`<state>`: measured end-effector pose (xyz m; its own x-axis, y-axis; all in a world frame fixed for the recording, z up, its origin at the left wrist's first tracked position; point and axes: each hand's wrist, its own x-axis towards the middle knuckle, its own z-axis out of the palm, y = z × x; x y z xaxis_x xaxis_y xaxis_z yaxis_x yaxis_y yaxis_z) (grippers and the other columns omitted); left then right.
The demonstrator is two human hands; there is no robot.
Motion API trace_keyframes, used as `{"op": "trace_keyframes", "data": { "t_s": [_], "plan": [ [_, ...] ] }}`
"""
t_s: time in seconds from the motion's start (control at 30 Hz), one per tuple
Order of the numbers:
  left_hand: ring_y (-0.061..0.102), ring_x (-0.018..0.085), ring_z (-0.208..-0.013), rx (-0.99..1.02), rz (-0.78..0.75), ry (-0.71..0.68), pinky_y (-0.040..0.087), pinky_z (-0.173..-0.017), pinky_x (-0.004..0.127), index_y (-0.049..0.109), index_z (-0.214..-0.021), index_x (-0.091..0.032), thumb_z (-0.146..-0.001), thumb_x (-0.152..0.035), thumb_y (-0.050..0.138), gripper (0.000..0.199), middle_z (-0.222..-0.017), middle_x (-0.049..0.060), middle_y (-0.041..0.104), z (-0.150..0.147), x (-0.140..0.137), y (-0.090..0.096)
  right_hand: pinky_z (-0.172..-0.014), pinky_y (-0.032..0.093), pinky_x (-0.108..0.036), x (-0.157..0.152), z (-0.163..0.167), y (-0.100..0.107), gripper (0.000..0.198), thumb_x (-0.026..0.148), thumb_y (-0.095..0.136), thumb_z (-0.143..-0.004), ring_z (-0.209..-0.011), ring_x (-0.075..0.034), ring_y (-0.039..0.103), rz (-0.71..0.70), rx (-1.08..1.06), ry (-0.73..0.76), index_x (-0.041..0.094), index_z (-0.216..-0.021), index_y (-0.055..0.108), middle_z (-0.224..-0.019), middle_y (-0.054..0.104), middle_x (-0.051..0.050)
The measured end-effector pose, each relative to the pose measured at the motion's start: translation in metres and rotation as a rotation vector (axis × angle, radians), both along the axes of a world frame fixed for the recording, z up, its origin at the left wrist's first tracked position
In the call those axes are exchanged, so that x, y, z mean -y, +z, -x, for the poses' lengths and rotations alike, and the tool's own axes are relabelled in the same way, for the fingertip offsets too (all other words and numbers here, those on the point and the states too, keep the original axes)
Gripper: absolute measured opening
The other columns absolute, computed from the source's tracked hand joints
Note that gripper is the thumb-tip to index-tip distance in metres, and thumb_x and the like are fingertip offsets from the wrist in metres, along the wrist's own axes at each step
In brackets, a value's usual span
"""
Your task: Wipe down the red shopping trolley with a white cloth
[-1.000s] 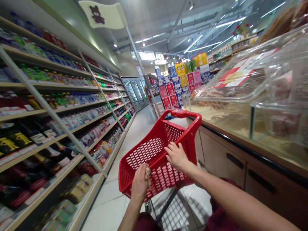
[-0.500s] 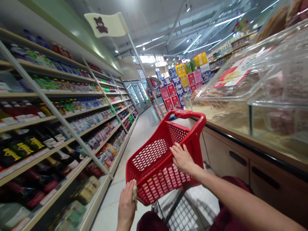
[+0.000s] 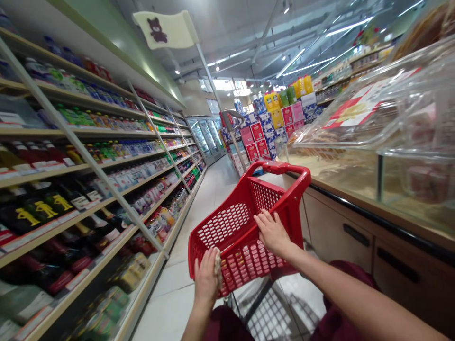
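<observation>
A small red shopping cart [image 3: 294,215] with a perforated plastic basket stands tilted in my view, its handle at the far end. My left hand [image 3: 205,279] presses a crumpled pale cloth [image 3: 217,267] against the near left corner of the basket. Part of the cloth is hidden under the fingers. Over the basket's near top rim lie the fingers of my right hand [image 3: 273,234], gripping it about midway along. The thumb side faces the handle. Through the mesh, the basket's inside shows no goods that I can make out.
Long shelves of bottles [image 3: 117,154] line the left side. A wooden counter [image 3: 334,222] with clear plastic food boxes [image 3: 355,109] borders the right. Ahead are stacked drink cartons [image 3: 263,137], a metal handle [image 3: 232,121] and a bear flag [image 3: 167,31].
My left hand has moved right and slightly up along the basket's near corner with the cloth. My right hand stays on the rim. The whole view has shifted a little.
</observation>
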<state>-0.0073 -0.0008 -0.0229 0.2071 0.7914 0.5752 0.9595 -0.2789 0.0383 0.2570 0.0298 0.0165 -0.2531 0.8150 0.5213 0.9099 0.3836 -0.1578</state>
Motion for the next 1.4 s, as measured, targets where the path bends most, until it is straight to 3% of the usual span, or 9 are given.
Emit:
{"op": "trace_keyframes", "data": {
  "t_s": [0.2,0.4,0.63,0.83,0.97,1.07,1.2,1.3,1.4],
  "plan": [
    [0.044,0.022,-0.114,0.333,0.205,0.144,0.022,-0.1,0.05,0.055,-0.104,-0.019,-0.083,-0.028,0.029,0.034,-0.115,0.008,0.057,-0.034,-0.005,0.022,-0.1,0.012,-0.049,0.001,0.002,0.0,0.052,0.022,0.039,-0.077,-0.125,-0.025,0.02,0.005,-0.001,0.009,0.012,-0.128,0.036,-0.129,0.042,-0.011],
    [0.058,0.018,-0.086,0.586,0.071,0.258,0.045,-0.078,0.032,0.046,-0.103,-0.018,-0.073,-0.026,0.047,0.032,-0.094,0.006,0.06,-0.017,-0.018,0.032,-0.101,0.011,-0.049,0.002,-0.002,0.0,0.052,0.021,0.04,-0.077,-0.126,-0.025,0.019,-0.004,0.002,-0.017,0.012,-0.128,0.036,-0.13,0.041,-0.011],
    [0.057,0.016,-0.074,0.416,-0.003,0.126,0.045,-0.073,0.031,0.053,-0.074,-0.021,-0.075,-0.036,0.044,0.017,-0.077,0.001,0.057,-0.023,-0.009,0.026,-0.101,0.012,-0.048,0.003,0.0,-0.002,0.053,0.019,0.042,-0.075,-0.125,-0.025,0.02,-0.029,-0.011,-0.01,0.012,-0.127,0.037,-0.128,0.042,-0.011],
    [0.055,0.02,-0.096,0.179,0.062,-0.079,0.046,-0.081,0.035,0.052,-0.105,-0.019,-0.07,-0.031,0.052,0.037,-0.103,0.007,0.06,-0.024,0.007,0.019,-0.101,0.01,-0.049,0.004,-0.003,-0.004,0.052,0.017,0.04,-0.075,-0.124,-0.025,0.021,-0.053,-0.028,-0.016,0.012,-0.126,0.039,-0.128,0.043,-0.011],
    [0.057,0.015,-0.092,0.11,0.308,-0.183,0.047,-0.081,0.029,0.051,-0.112,-0.024,-0.079,-0.027,0.04,0.034,-0.101,0.004,0.062,0.015,0.011,0.028,-0.101,0.01,-0.048,0.005,-0.006,-0.006,0.052,0.014,0.039,-0.074,-0.124,-0.024,0.022,-0.055,-0.015,-0.007,0.014,-0.127,0.038,-0.128,0.043,-0.01],
    [0.056,0.015,-0.097,0.094,0.256,-0.206,0.047,-0.084,0.03,0.054,-0.109,-0.024,-0.08,-0.025,0.038,0.033,-0.105,0.003,0.062,0.037,0.012,0.024,-0.101,0.01,-0.049,0.005,0.0,-0.005,0.053,0.016,0.039,-0.075,-0.125,-0.025,0.021,-0.039,-0.001,0.011,0.013,-0.128,0.037,-0.129,0.042,-0.011],
    [0.054,0.016,-0.101,0.139,-0.037,-0.145,0.046,-0.087,0.036,0.051,-0.113,-0.024,-0.079,-0.012,0.032,0.042,-0.108,0.003,0.06,-0.008,0.003,0.013,-0.1,0.008,-0.052,0.006,0.013,-0.002,0.056,0.021,0.042,-0.074,-0.125,-0.028,0.018,0.003,0.011,-0.024,0.009,-0.128,0.035,-0.13,0.04,-0.014],
    [0.046,0.015,-0.112,0.064,-0.086,-0.321,0.042,-0.094,0.034,0.044,-0.121,-0.021,-0.076,-0.004,0.032,0.05,-0.119,0.005,0.054,-0.07,-0.013,0.014,-0.1,0.009,-0.051,0.005,0.015,-0.001,0.057,0.02,0.041,-0.073,-0.125,-0.029,0.018,0.023,0.026,-0.048,0.009,-0.129,0.035,-0.129,0.041,-0.013],
    [0.039,0.016,-0.119,-0.025,-0.133,-0.339,0.037,-0.099,0.036,0.038,-0.126,-0.017,-0.071,0.003,0.03,0.059,-0.126,0.007,0.048,-0.082,-0.018,0.013,-0.1,0.011,-0.05,0.003,0.01,0.0,0.056,0.017,0.038,-0.074,-0.125,-0.027,0.018,0.026,0.054,-0.032,0.011,-0.129,0.034,-0.129,0.041,-0.012]
  ]
}}
